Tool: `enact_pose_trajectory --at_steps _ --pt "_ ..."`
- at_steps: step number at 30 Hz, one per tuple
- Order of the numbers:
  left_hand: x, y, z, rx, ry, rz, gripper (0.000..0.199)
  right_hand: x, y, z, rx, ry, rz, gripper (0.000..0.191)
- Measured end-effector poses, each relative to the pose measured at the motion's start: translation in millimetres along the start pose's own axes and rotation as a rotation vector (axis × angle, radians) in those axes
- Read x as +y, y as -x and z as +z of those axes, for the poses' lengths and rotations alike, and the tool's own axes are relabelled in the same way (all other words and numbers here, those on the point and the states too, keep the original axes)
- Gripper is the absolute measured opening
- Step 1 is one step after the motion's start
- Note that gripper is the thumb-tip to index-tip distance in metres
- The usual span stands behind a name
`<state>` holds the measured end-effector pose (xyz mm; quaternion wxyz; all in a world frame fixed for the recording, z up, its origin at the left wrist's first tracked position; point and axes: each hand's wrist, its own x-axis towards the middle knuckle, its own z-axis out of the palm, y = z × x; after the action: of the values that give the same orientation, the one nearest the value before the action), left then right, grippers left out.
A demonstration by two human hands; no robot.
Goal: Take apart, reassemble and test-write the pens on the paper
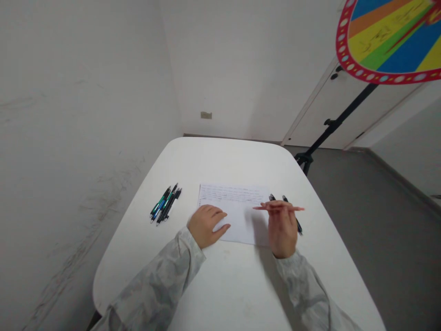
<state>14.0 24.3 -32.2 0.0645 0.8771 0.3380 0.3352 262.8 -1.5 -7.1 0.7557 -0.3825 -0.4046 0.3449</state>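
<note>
Red pen (299,209) lies gripped in the fingers of the right hand (282,232), which is raised at the sheet's 3 o'clock edge; the left hand (207,225) rests palm down at its 8 o'clock side, thumb spread, well apart from the right. Slim and slightly blurred, the pen points toward 9 o'clock. Handwritten lines fill the 12 o'clock part of the white sheet (237,230). A pile of pens (165,205) lies at 9 o'clock; the right hand partly hides some dark pens (299,227) at 3 o'clock.
</note>
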Motion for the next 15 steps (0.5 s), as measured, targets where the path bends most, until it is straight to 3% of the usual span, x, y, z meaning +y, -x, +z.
enact_pose_trajectory --at_steps 2,5,10,15 --pt "-8 3 -2.4 -0.058 -0.009 0.009 0.029 -13 -13 5 0.054 -0.257 0.169 0.033" --pt "-16 7 -5.7 -0.094 0.002 -0.019 0.032 -32 -35 12 -0.008 -0.497 0.365 0.064" --pt "-19 9 -5.7 -0.117 0.017 -0.047 0.033 -43 -61 31 0.073 -0.615 0.382 0.064" --pt "-19 9 -3.7 -0.122 0.011 -0.049 0.031 -41 -64 46 0.031 -0.625 0.410 0.068"
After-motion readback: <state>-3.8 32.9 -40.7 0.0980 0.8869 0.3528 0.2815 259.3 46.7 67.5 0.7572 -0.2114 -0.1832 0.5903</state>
